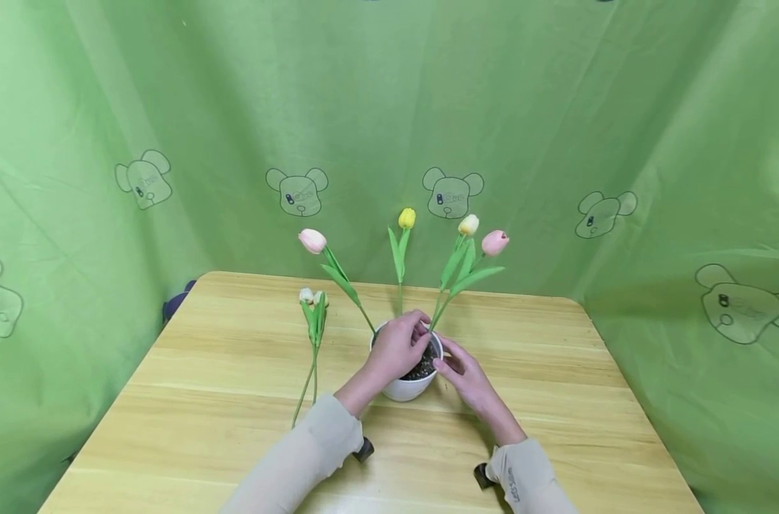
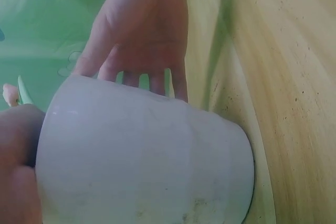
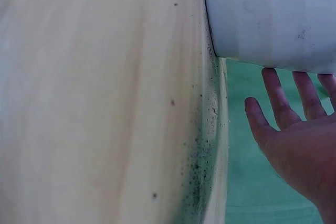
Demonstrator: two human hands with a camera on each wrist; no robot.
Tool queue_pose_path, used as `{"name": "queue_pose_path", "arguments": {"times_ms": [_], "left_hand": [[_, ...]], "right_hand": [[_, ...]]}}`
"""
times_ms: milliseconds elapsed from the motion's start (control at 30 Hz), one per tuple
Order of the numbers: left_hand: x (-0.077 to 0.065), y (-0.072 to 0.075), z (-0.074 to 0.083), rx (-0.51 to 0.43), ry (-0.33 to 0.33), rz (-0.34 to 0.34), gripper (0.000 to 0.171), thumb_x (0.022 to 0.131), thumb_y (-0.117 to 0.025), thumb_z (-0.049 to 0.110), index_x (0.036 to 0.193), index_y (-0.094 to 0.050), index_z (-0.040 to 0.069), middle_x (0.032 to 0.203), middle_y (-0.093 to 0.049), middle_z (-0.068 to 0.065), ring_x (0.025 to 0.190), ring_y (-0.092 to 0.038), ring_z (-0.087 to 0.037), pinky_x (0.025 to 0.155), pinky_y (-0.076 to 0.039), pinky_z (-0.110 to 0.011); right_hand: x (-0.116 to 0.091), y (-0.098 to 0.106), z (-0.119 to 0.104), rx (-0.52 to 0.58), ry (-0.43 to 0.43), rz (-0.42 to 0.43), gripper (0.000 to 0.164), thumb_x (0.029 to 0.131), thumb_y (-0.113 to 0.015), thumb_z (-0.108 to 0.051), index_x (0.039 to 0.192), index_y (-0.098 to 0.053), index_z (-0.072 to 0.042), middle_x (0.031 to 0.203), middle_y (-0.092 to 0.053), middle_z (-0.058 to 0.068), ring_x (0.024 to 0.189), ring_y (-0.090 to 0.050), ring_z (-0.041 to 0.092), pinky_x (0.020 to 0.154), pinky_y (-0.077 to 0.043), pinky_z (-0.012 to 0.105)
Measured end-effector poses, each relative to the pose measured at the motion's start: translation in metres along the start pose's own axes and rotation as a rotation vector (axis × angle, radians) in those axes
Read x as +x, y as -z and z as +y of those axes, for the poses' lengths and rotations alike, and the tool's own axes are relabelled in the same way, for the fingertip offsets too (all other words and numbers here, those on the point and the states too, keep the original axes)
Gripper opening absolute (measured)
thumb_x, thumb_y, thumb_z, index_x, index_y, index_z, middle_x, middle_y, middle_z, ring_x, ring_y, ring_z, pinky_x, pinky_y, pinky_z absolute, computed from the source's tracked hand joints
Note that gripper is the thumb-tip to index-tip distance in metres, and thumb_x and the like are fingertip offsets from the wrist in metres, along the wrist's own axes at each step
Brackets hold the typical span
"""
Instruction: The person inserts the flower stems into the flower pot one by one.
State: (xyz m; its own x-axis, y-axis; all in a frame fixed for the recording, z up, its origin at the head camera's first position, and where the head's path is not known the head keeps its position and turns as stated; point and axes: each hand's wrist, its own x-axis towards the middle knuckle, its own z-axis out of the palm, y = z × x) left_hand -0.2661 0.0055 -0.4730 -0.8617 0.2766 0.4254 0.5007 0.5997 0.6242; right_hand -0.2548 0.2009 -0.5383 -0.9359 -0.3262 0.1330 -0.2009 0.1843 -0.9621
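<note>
A white flower pot [image 1: 407,390] with dark soil [image 1: 423,368] stands on the table. Over its rim reaches my left hand [image 1: 395,348], fingers bent and thumb tip at the base of the two right-hand tulip stems, seemingly pinching one; the fingertips are partly hidden. My right hand [image 1: 469,375] rests against the pot's right side, its thumb at the rim. In the right wrist view, its nearly straight fingers [image 3: 277,90] touch the pot's wall. From the pot rise a pale pink tulip [image 1: 313,241], a yellow tulip [image 1: 407,218], a cream tulip [image 1: 468,225] and a pink tulip [image 1: 495,243].
Two whitish tulips [image 1: 313,321] lie with crossed stems on the wooden table [image 1: 235,371], left of the pot. Dark specks of soil [image 3: 197,177] are scattered beside the pot. A green curtain [image 1: 363,107] with mouse-like outlines surrounds the table's back and sides.
</note>
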Motion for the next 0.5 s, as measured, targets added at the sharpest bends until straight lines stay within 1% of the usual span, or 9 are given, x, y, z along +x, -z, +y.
{"name": "queue_pose_path", "arguments": {"times_ms": [133, 233, 333, 500], "left_hand": [[-0.003, 0.005, 0.0, -0.047, 0.018, 0.013, 0.025, 0.095, -0.073, 0.012, 0.119, -0.068, 0.006, 0.097, -0.074, -0.004, 0.083, -0.07, -0.012, 0.075, -0.058, -0.015], [-0.004, 0.012, -0.003, -0.099, 0.019, 0.019, 0.025, 0.095, -0.072, 0.01, 0.119, -0.068, 0.003, 0.097, -0.073, -0.006, 0.083, -0.069, -0.013, 0.074, -0.059, -0.014], [-0.006, 0.021, -0.006, -0.124, 0.017, 0.021, 0.024, 0.095, -0.073, 0.008, 0.118, -0.068, 0.002, 0.097, -0.072, -0.007, 0.083, -0.069, -0.014, 0.074, -0.059, -0.015], [-0.006, 0.034, -0.006, -0.187, 0.019, 0.024, 0.022, 0.095, -0.071, 0.005, 0.116, -0.069, 0.002, 0.098, -0.073, -0.01, 0.085, -0.07, -0.018, 0.076, -0.061, -0.017]], "right_hand": [[0.0, -0.001, 0.0, 0.003, 0.0, 0.003, 0.057, 0.104, -0.059, -0.01, 0.157, -0.039, -0.004, 0.16, -0.04, 0.027, 0.134, -0.051, 0.053, 0.101, -0.05, 0.014], [0.0, -0.001, 0.0, -0.011, 0.007, 0.005, 0.056, 0.104, -0.059, -0.01, 0.157, -0.04, -0.003, 0.159, -0.04, 0.028, 0.134, -0.052, 0.053, 0.101, -0.05, 0.014], [0.0, -0.001, -0.001, -0.026, 0.005, 0.011, 0.056, 0.104, -0.059, -0.01, 0.156, -0.041, -0.003, 0.158, -0.042, 0.028, 0.134, -0.053, 0.052, 0.101, -0.05, 0.015], [-0.001, 0.0, -0.002, -0.043, -0.004, 0.019, 0.055, 0.104, -0.06, -0.011, 0.156, -0.042, -0.004, 0.157, -0.043, 0.028, 0.134, -0.053, 0.051, 0.102, -0.05, 0.016]]}}
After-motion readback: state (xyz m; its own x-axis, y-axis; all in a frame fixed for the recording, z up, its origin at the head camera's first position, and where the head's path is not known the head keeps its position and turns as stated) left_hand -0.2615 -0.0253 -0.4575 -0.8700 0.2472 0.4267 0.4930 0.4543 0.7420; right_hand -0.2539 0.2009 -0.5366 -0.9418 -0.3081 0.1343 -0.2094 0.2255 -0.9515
